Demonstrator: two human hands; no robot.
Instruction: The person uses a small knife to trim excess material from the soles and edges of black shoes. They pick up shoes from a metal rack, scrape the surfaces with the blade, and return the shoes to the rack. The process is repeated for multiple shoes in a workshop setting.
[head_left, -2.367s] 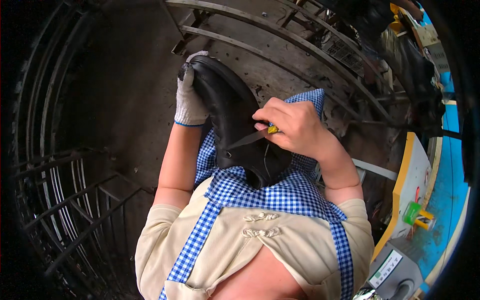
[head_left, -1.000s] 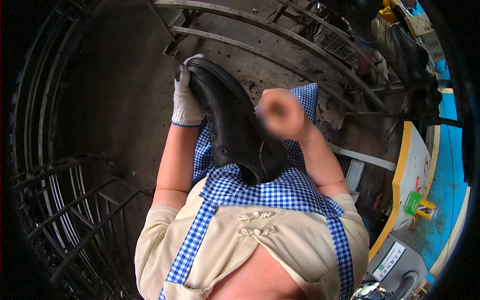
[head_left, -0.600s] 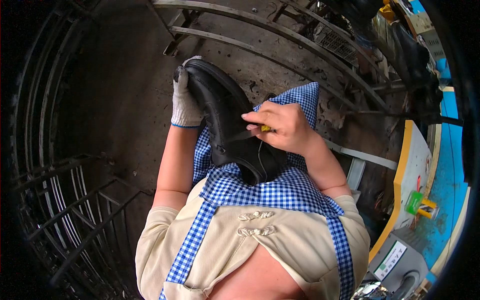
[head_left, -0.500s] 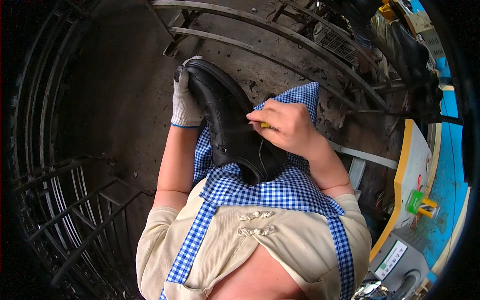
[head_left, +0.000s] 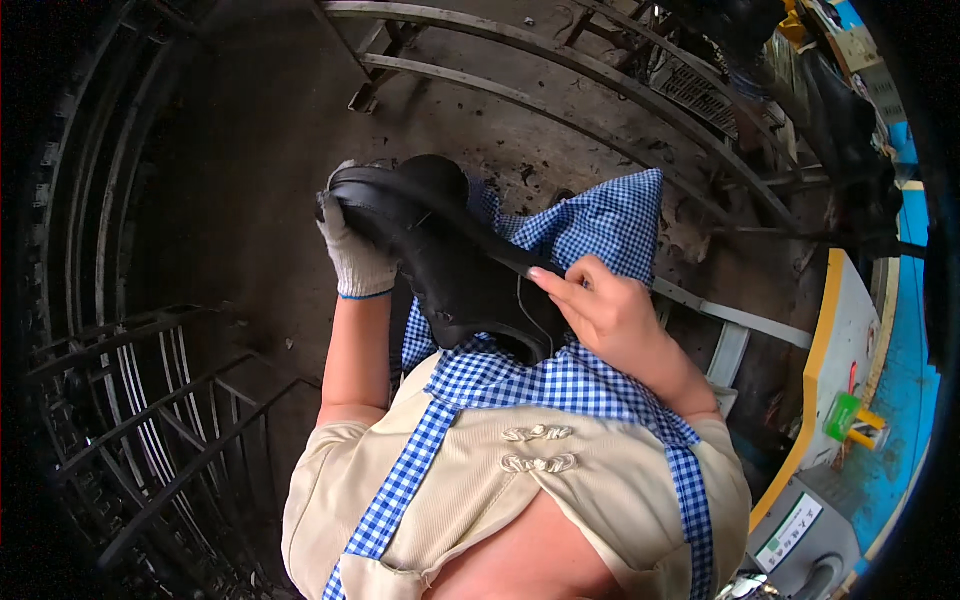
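A black lace-up boot [head_left: 450, 265] lies across my lap, its toe pointing up and to the left and its opening by my apron. My left hand [head_left: 355, 245], in a white knitted glove with a blue cuff, is closed around the toe end. My bare right hand [head_left: 605, 310] is at the heel end, its fingertips against the edge of the sole. The other fingers curl into the palm; what they may hold is hidden. The dark sole edge [head_left: 450, 215] faces away from me.
A blue-checked apron [head_left: 600, 225] covers my lap. Metal rails [head_left: 540, 45] run beyond it, and a dark metal rack [head_left: 200, 420] stands at the left. At the right are a yellow-edged white panel [head_left: 835, 320], a blue surface [head_left: 915, 370] and a green-and-yellow item [head_left: 855, 420].
The boot has tilted, its toe moving left and nearer. My left hand moved with it. The right hand has shifted slightly right and nearer; the small yellow thing in it no longer shows.
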